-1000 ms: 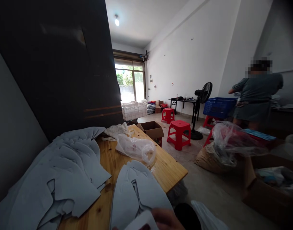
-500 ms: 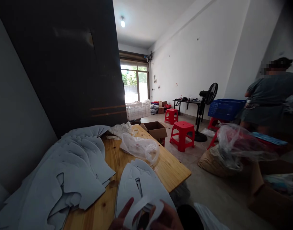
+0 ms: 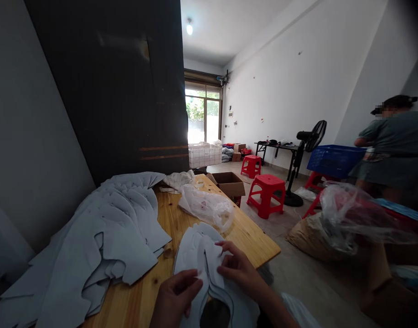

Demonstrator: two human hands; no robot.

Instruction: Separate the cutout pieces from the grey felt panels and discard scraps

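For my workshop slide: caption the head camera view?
Left hand and right hand handle pale grey cutouts on a wooden table.

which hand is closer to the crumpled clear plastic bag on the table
The right hand, a short way below the crumpled clear plastic bag; the left hand lies further down and to the left, farther from it.

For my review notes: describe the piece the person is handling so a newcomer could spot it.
On the wooden table, beside the big heap of pale cut-outs, lies a smaller stack. The piece is its top cut-out, the only one held, between left hand and right hand.
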